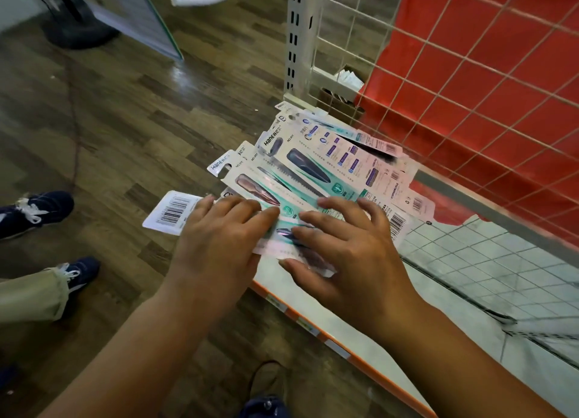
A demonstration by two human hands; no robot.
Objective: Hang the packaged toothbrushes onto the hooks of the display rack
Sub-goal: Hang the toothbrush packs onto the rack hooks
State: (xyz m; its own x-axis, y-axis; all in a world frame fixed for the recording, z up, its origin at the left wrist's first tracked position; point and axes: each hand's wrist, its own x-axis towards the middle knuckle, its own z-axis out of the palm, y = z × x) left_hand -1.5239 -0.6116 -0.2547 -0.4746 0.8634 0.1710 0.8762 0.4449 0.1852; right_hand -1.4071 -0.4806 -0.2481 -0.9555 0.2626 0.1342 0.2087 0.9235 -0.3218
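Several packaged toothbrushes (300, 164) lie fanned out in a loose pile on the left end of the rack's white base shelf (438, 311). The cards are white and teal, some face up and some showing barcodes. My left hand (216, 233) rests flat on the pile's near left part, fingers together on a card. My right hand (347, 242) lies over the near right part with fingers spread, its fingertips on a blister pack (297, 245). Whether either hand grips a pack is unclear. Above the shelf stands the white wire grid panel (438, 82); I see no hooks.
A slotted white upright post (296, 35) stands at the shelf's left corner. Red sheeting (470, 73) hangs behind the grid. Another person's dark blue shoes (37, 211) stand on the wooden floor at left. A fan base (78, 29) and a leaning board (138, 13) are farther back.
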